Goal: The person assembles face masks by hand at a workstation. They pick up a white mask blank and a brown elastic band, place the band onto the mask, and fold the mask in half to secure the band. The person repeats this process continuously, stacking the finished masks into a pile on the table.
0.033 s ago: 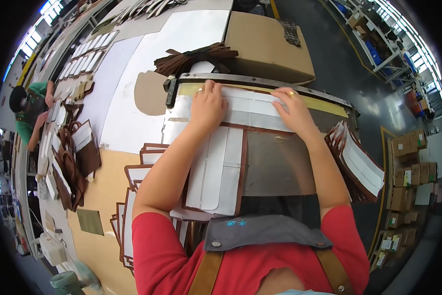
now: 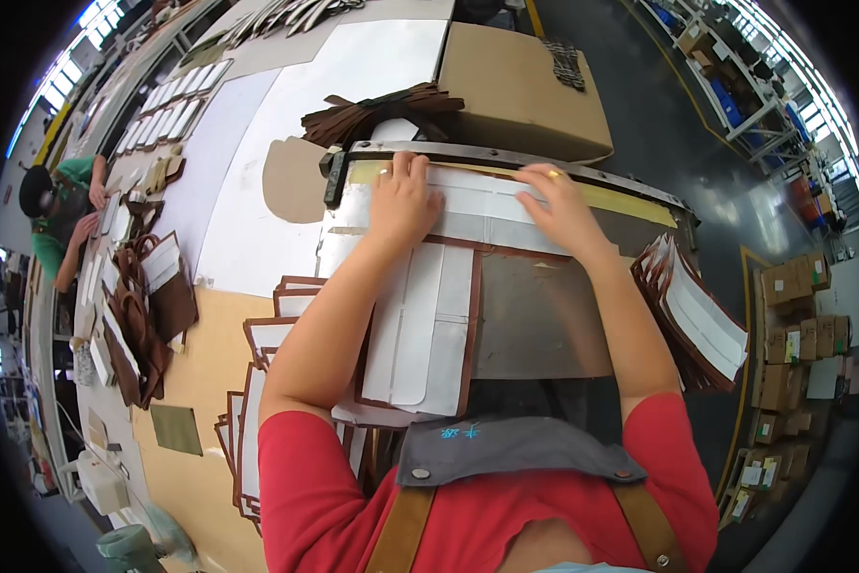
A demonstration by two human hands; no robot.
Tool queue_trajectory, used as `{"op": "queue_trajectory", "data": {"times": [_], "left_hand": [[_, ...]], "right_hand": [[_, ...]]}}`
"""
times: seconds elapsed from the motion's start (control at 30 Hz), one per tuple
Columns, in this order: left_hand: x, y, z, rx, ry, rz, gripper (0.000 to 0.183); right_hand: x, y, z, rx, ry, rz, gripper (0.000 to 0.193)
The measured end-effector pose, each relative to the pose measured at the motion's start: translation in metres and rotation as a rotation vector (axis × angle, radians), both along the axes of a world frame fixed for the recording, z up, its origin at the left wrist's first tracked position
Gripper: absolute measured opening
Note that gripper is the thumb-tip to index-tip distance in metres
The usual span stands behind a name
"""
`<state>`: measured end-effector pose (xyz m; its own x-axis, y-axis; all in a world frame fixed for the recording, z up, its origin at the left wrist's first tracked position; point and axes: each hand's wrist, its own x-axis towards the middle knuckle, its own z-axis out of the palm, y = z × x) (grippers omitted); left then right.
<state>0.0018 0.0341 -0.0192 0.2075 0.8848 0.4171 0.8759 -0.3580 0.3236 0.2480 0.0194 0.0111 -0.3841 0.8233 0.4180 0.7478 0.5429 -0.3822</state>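
A white-faced panel with brown edging (image 2: pixel 487 205) lies lengthwise along the metal bar of a flat bench device (image 2: pixel 506 160). My left hand (image 2: pixel 403 205) rests on the panel's left part, its fingers stretched toward the bar and thumb along the white face. Over the panel's right part is my right hand (image 2: pixel 565 215), fingers bent but apart from the thumb, slightly smeared. I see nothing gripped in either hand. Nearer to me, a second white panel with brown edging (image 2: pixel 420 329) lies on the device's grey plate (image 2: pixel 539 320), partly under my left forearm.
Several brown-edged panels (image 2: pixel 248 430) are stacked at the left, and another fanned bundle (image 2: pixel 702 315) stands at the right. Brown strips (image 2: pixel 382 110) lie behind the bar, beside a cardboard box (image 2: pixel 515 91). A co-worker in a green sleeve (image 2: pixel 52 253) handles pieces at far left.
My right hand has shifted slightly left and toward me along the panel. My left hand has barely moved, and the panels stay in place.
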Motion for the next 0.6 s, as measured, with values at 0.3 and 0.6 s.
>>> {"op": "queue_trajectory", "data": {"times": [0.3,0.6], "left_hand": [[-0.011,0.005,-0.005,-0.029,0.066,-0.045,0.051],[-0.004,0.001,-0.005,-0.006,0.089,0.009,0.047]], "right_hand": [[-0.081,0.052,-0.024,0.002,-0.033,0.196,0.026],[-0.013,0.027,-0.008,-0.159,-0.145,0.001,0.02]]}}
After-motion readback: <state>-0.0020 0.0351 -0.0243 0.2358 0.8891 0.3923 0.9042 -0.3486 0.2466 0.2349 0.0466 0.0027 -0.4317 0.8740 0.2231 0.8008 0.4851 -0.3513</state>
